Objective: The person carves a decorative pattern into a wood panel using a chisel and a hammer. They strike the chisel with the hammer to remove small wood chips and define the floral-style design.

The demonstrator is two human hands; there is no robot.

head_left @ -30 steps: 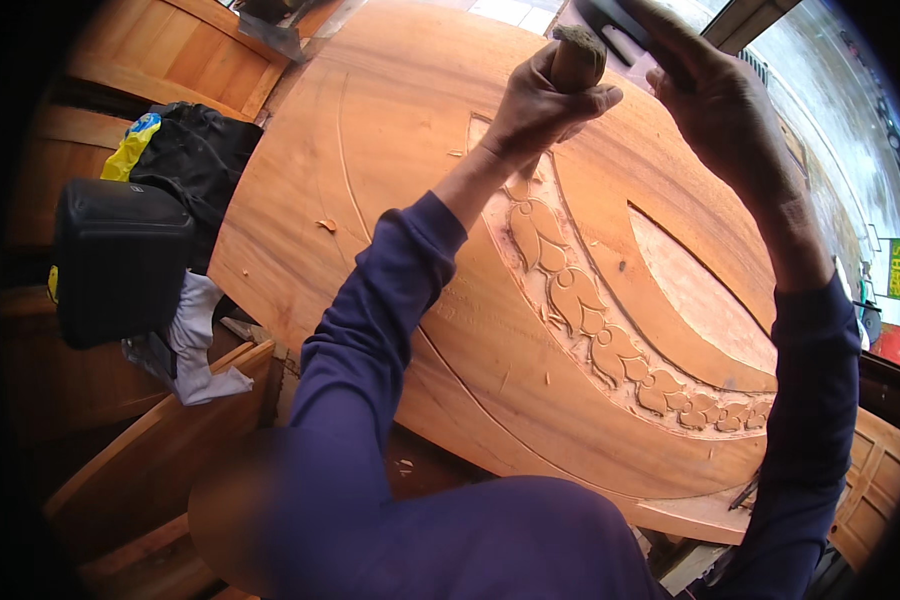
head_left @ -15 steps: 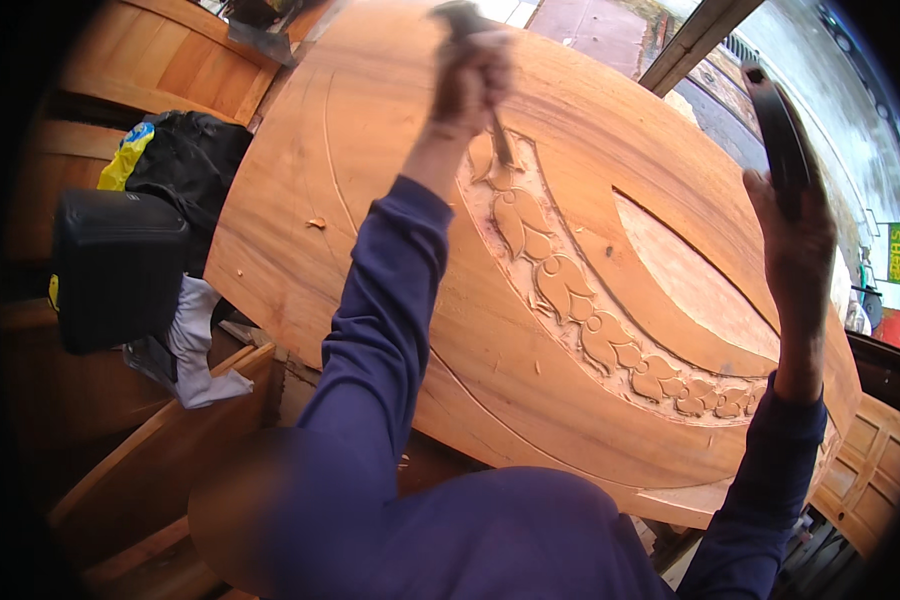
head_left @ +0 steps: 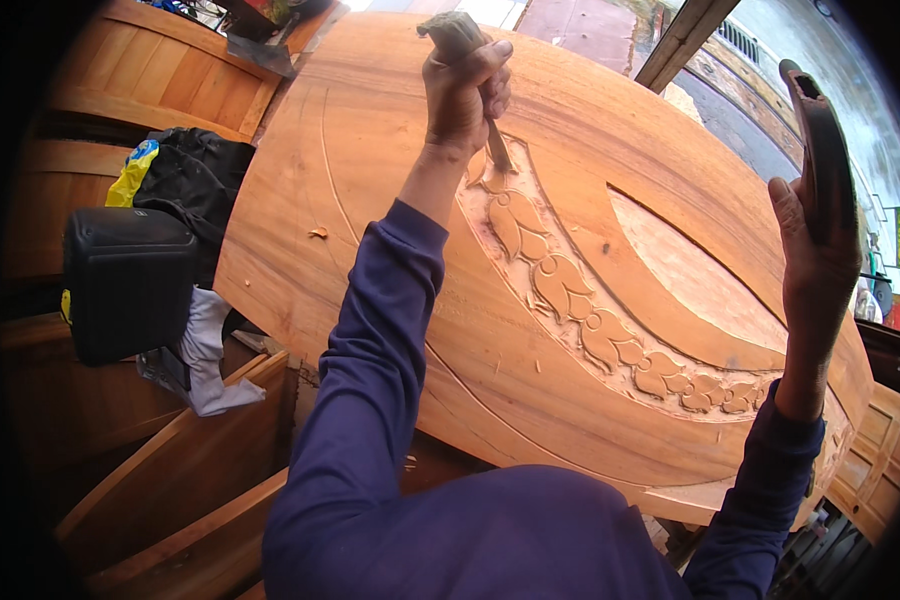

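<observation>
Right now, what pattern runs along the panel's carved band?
The carved band shows linked leafy shapes, clearest in the head view.

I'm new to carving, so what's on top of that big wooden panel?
The panel bears a carved leafy band, with a chisel blade at its far end, plus scattered shavings. Whatever the left sleeve covers can't be seen.

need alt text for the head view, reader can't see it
A person's left hand grips a pale-handled chisel, its blade at the far end of a carved leaf border on a large brown wooden panel. The right hand holds up a long, dark, curved tool.
</observation>
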